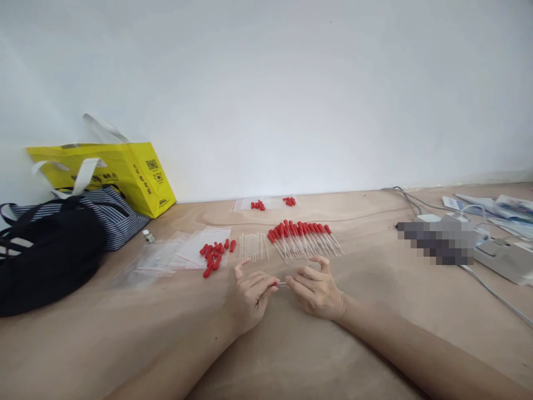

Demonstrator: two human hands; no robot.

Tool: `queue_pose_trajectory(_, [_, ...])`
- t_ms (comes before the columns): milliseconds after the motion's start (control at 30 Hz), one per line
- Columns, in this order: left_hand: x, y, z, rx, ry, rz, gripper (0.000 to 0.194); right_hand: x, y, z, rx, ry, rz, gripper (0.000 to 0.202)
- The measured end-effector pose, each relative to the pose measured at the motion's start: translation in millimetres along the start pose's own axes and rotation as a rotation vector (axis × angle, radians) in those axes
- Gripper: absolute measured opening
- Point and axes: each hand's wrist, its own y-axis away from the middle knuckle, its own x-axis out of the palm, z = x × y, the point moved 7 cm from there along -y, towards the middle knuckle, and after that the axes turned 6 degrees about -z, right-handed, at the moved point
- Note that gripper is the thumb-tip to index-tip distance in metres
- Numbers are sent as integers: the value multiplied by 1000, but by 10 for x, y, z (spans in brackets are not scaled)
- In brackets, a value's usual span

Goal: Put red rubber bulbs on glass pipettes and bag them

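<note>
Between my hands, near the middle of the table, a thin glass dropper tube (282, 284) meets a red rubber bulb (274, 284). My left hand (251, 294) pinches the bulb, and the fingers of my right hand (315, 290) are closed on the tube. Just beyond them lies a row of droppers with red bulbs (306, 238), fanned side by side. To its left rest several bare glass tubes (253, 246). Further left, loose red bulbs (213, 255) are heaped, partly on clear plastic bags (183, 253).
Against the wall lies another clear bag with red bulbs (258, 205). A small bottle (148, 236), a yellow bag (141, 178) and a black bag (54, 250) are at left. On the right are a power strip (506, 261), cables (495, 291) and papers (514, 208).
</note>
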Motion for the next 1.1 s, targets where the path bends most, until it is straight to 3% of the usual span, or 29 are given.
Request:
queue_pose_trajectory(167, [30, 11, -14, 57, -82, 9, 16, 43, -54, -8, 81, -53, 40, 20])
queue_pose_trajectory(300, [67, -17, 25, 96, -125, -5, 18, 128, -84, -115, 281, -157, 106, 18])
queue_pose_trajectory(400, [69, -60, 111, 65, -136, -14, 15, 233, -59, -247, 466, -233, 181, 18])
queue_pose_trajectory(500, [51, -71, 241, -30, -120, 14, 23, 287, -22, -345, 546, -261, 248, 18])
queue_pose_trajectory(567, [34, -50, 321, -96, -100, 44, 30, 264, -6, -387, 533, -257, 252, 15])
queue_pose_trajectory(700, [-16, -13, 389, -155, -103, 43, 17, 159, 12, -423, 428, -201, 205, 11])
queue_pose_trajectory(833, [1, -33, 321, -104, -109, 59, 8, 103, 3, -380, 284, -59, 149, 12])
queue_pose_trajectory(1100, [41, -43, 216, -107, -166, 50, 18, 137, 2, -181, 73, 124, 70, 17])
